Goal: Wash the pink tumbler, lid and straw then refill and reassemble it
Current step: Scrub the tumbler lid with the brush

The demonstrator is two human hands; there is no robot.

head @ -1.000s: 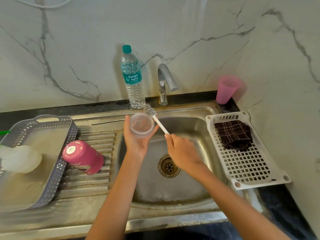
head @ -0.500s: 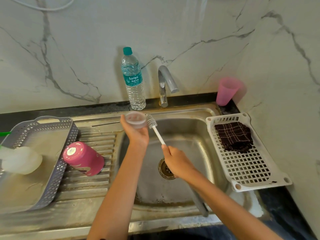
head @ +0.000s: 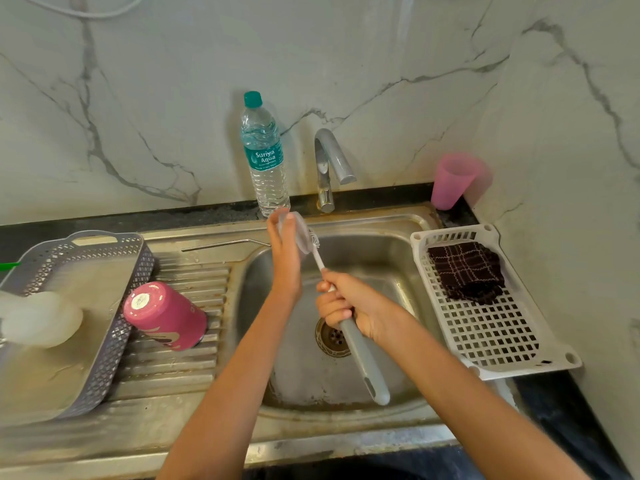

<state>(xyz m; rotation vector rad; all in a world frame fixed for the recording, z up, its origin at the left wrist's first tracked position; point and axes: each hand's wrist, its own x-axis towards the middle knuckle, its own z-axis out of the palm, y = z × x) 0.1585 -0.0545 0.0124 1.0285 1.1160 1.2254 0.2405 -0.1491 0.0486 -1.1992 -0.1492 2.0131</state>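
My left hand (head: 285,258) holds the clear round lid (head: 300,233) on edge above the back of the steel sink (head: 391,258). My right hand (head: 349,304) grips a bottle brush (head: 363,362) by its grey handle, and the bristle head touches the lid's right face. The pink tumbler (head: 165,317) lies on its side on the ribbed drainboard, its base toward me. A thin metal straw (head: 225,244) lies along the back of the drainboard. A full water bottle (head: 265,157) with a teal cap stands left of the tap (head: 330,164).
A grey perforated basket (head: 114,327) sits at the left with a whitish object inside. A white slatted tray (head: 491,327) at the right holds a dark checked cloth (head: 465,271). A pink plastic cup (head: 453,180) stands in the back right corner.
My left hand turned the lid from facing me to standing on edge and lifted it toward the bottle. My right hand slid down the brush to its grey handle.
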